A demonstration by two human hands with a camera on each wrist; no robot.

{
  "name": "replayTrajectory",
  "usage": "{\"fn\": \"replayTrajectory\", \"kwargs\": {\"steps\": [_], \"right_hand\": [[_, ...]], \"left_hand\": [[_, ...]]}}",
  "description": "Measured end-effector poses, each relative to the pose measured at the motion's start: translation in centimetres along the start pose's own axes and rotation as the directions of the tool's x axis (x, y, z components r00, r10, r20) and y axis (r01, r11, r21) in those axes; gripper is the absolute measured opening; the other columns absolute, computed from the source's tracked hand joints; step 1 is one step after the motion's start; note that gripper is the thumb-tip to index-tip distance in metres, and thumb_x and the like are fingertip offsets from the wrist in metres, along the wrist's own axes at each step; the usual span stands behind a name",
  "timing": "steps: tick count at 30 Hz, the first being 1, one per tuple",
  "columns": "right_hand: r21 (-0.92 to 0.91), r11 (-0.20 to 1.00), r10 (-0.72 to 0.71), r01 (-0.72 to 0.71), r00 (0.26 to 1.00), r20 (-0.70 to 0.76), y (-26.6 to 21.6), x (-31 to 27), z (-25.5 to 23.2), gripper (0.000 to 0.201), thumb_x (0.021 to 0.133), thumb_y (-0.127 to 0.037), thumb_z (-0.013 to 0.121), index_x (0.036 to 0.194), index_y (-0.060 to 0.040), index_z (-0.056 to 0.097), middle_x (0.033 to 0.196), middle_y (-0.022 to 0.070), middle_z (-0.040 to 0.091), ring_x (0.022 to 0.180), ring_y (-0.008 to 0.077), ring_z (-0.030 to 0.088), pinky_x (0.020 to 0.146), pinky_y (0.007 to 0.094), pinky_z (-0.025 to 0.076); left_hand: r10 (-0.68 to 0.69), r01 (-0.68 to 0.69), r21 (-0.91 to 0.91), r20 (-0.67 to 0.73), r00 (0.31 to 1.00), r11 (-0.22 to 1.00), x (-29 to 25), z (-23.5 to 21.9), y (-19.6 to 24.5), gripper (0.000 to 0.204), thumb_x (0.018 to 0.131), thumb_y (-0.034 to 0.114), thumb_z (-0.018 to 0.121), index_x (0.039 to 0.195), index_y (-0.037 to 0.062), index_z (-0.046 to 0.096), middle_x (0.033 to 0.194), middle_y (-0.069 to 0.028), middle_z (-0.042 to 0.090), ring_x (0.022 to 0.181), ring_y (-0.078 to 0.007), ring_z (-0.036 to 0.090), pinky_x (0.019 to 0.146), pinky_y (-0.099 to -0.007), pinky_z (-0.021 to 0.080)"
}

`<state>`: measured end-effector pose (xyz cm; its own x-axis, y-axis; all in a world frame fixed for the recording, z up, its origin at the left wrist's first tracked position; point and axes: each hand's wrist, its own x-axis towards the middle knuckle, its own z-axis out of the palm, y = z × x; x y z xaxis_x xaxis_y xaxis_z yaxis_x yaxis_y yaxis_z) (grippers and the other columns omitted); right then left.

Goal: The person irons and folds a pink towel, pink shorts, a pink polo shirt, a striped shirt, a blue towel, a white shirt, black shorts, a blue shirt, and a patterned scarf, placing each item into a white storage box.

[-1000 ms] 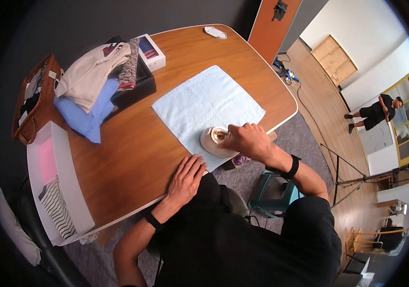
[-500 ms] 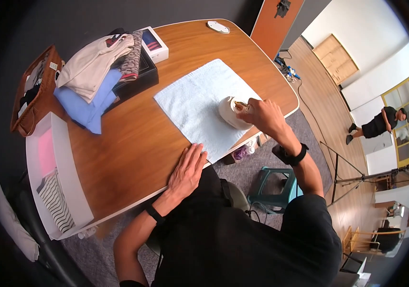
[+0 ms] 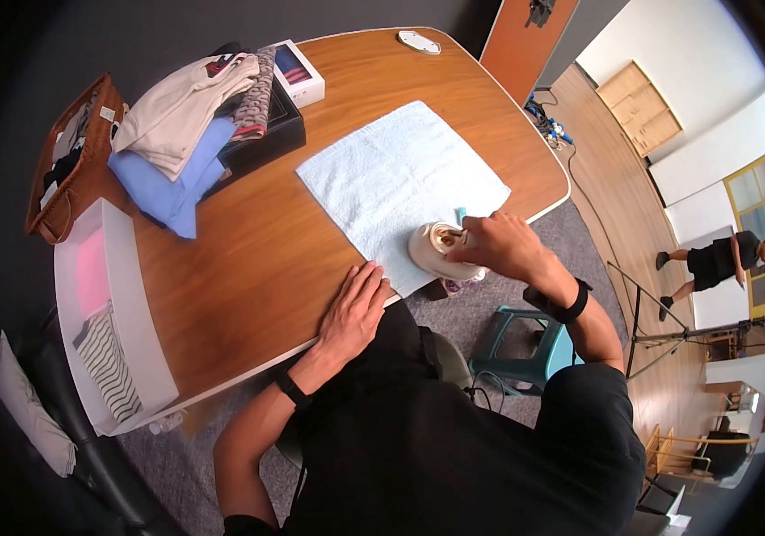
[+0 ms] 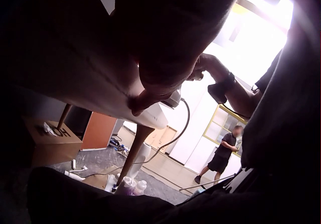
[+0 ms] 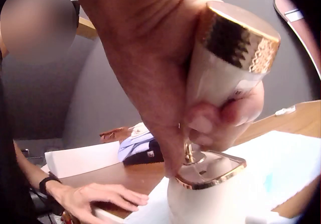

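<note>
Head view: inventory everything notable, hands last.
Table: 1, brown, centre
Towel: 1, pale blue, on table
Device: 1, white-and-gold, towel's near side
Bin: 1, white, table's left end
Basket: 1, brown, far left
Black box: 1, black, under clothes
Clothes: several, mixed colours, around black box
White box: 1, white, beside black box
Oval item: 1, white, table's far end
Stool: 1, teal, floor at right
Cushion: 1, grey, lower left
Tripod: 1, black, right
Bystander: 1, black clothes, far right
Left hand: 1, black wristband, table edge
Right hand: 1, black wristband, holding device

The wooden table (image 3: 231,268) carries a pale blue towel (image 3: 391,165), a black box (image 3: 266,145) and a white bin (image 3: 139,308).
</note>
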<state>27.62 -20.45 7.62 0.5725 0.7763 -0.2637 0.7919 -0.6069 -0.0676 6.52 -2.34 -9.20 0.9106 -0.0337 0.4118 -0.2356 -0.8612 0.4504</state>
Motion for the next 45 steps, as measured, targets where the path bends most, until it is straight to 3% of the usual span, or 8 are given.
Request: {"fn": "replayTrajectory", "kwargs": {"steps": [3,6,16,25,32,39,42,45], "right_hand": [[-0.128,0.992,0.015,-0.016,1.000,-0.006,0.9,-0.3,-2.4,0.046,0.088,-0.049,0.075,0.105,-0.0059,0.073,0.085,0.0200,0.073,0.085,0.0395,0.073,0.074,0.0478,0.057],[-0.213,0.977,0.002,0.005,0.999,0.032,0.0,0.1,-4.9,0.039,0.089,-0.041,0.074,0.106,-0.0065,0.072,0.091,0.0212,0.073,0.089,0.0394,0.072,0.076,0.0478,0.056],[-0.065,0.923,-0.379,0.380,0.925,0.028,-4.9,9.2,-2.0,0.040,0.090,-0.045,0.074,0.110,-0.0091,0.073,0.082,0.0198,0.072,0.084,0.0418,0.071,0.077,0.0495,0.054],[-0.006,0.981,-0.195,0.195,0.981,0.012,-5.1,7.5,-0.3,0.057,0.084,-0.053,0.079,0.111,-0.0039,0.068,0.086,0.0208,0.074,0.085,0.0418,0.073,0.075,0.0488,0.056],[-0.032,0.999,0.020,-0.025,0.990,-0.140,2.9,10.1,-0.7,0.055,0.080,-0.052,0.082,0.097,-0.0010,0.073,0.084,0.0211,0.074,0.083,0.0379,0.073,0.074,0.0469,0.056],[-0.128,0.979,0.138,-0.157,0.979,-0.148,6.9,7.9,-5.2,0.047,0.074,-0.042,0.084,0.098,-0.0017,0.078,0.085,0.0191,0.076,0.084,0.0352,0.075,0.077,0.0441,0.058],[0.046,0.984,0.173,-0.170,0.981,-0.087,5.0,7.0,-6.9,0.046,0.078,-0.038,0.083,0.098,0.0015,0.074,0.085,0.0184,0.073,0.084,0.0321,0.073,0.077,0.0429,0.055],[-0.005,1.000,-0.006,0.005,0.996,-0.085,4.0,8.0,-5.5,0.047,0.078,-0.039,0.083,0.099,0.0021,0.073,0.086,0.0191,0.072,0.084,0.0335,0.072,0.075,0.0442,0.055]], "left_hand": [[-0.009,0.005,0.071,0.059,0.998,0.997,0.2,-0.2,0.3,0.048,0.093,0.006,0.061,0.140,-0.0016,0.058,0.150,-0.0202,0.052,0.146,-0.0375,0.042,0.122,-0.0544,0.036],[0.178,-0.206,0.223,0.139,0.974,0.953,0.6,-0.8,0.6,0.056,0.093,0.006,0.057,0.148,0.0043,0.053,0.157,-0.0141,0.047,0.149,-0.0359,0.039,0.123,-0.0545,0.034],[0.210,-0.236,0.155,0.165,0.964,0.959,0.2,-0.3,0.3,0.057,0.092,0.008,0.055,0.149,0.0067,0.054,0.159,-0.0059,0.047,0.149,-0.0308,0.040,0.122,-0.0458,0.038],[0.205,-0.225,0.162,0.131,0.970,0.961,0.1,0.1,0.4,0.052,0.093,0.010,0.055,0.145,0.0034,0.057,0.155,-0.0076,0.052,0.146,-0.0306,0.044,0.120,-0.0458,0.041],[0.221,-0.222,0.145,0.022,0.975,0.964,-0.8,-0.5,0.4,0.035,0.090,0.009,0.061,0.122,-0.0005,0.067,0.133,-0.0118,0.062,0.135,-0.0305,0.053,0.118,-0.0489,0.043],[0.175,-0.185,0.145,0.080,0.981,0.972,-3.9,-4.7,-1.4,0.021,0.089,0.016,0.073,0.099,-0.0012,0.067,0.109,-0.0167,0.063,0.124,-0.0334,0.060,0.117,-0.0530,0.044],[-0.069,0.055,0.148,0.087,0.994,0.987,-3.3,-8.4,-1.9,0.052,0.082,0.040,0.083,0.094,-0.0079,0.067,0.109,-0.0224,0.064,0.120,-0.0384,0.060,0.120,-0.0569,0.036],[-0.208,0.177,0.349,0.053,0.977,0.920,-2.0,-9.4,-0.4,0.056,0.086,0.045,0.079,0.098,-0.0094,0.068,0.113,-0.0239,0.065,0.121,-0.0409,0.058,0.122,-0.0585,0.031]]}}
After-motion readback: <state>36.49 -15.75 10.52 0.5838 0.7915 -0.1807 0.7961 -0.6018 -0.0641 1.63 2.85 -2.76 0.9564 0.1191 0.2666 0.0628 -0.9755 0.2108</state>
